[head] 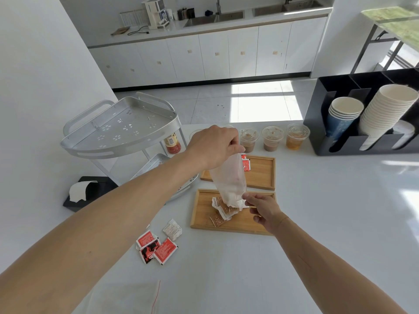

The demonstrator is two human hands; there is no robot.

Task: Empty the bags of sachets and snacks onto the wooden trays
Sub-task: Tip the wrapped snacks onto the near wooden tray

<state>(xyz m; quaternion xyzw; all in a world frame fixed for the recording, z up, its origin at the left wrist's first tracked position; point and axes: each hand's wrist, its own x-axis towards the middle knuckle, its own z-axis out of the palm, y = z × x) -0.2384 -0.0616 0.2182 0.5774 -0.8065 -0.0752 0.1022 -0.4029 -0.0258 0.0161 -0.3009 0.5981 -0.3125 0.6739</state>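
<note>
Clear plastic, gone milky in the light, makes up the bag point(229, 177) that hangs upside down over the near wooden tray point(204, 214). The left hand point(213, 146) grips the bag's closed bottom end high up, fingers curled tight round the gathered film, while the right hand point(263, 209) pinches the rim of the open mouth down at tray level. So the bag's long axis runs nearly vertical, tipped a little so that the mouth sits nearer than the top, and the mouth points straight down onto the brown snack packets point(223, 214) already lying on the tray's middle. The contents lie directly below the upper grip, and the right hand is the nearer to them. Judged from this, the bag is almost emptied, and a lift or shake by the left hand should free whatever clings inside. The far wooden tray point(263, 173) holds red sachets point(246, 164) at its left end; more red and white sachets point(156, 245) lie loose on the white table point(328, 211), near and left of the trays. Another flat clear bag point(127, 298) lies at the near edge.
</note>
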